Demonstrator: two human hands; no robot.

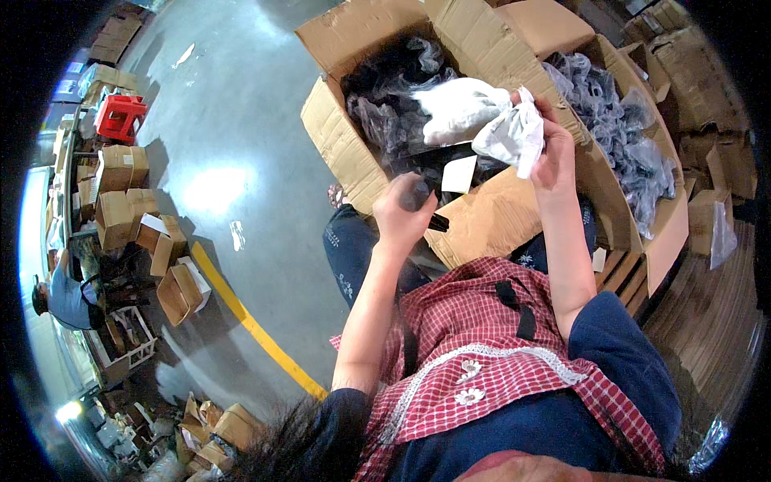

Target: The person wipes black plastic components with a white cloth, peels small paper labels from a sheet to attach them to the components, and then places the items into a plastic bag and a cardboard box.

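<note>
My left hand (pixel 399 210) is closed around a dark, rounded thing (pixel 415 193); a black end (pixel 438 222) sticks out below the fingers, and its kind is not clear. My right hand (pixel 556 157) pinches a bunched white cloth (pixel 514 136) over the open cardboard box (pixel 333 132). Beside that cloth, a larger white bundle (pixel 462 108) rests on dark items in clear plastic bags (pixel 385 120) inside the box. A small white card (pixel 459 174) lies between my hands, near the box's front flap (pixel 494 213).
A second open carton (pixel 666 217) on the right holds more bagged dark items (pixel 614 120). Wooden slats (pixel 622 273) show below it. On the left are a yellow floor line (pixel 257 329), a red stool (pixel 120 116), several small boxes (pixel 120 217) and another person (pixel 72 293).
</note>
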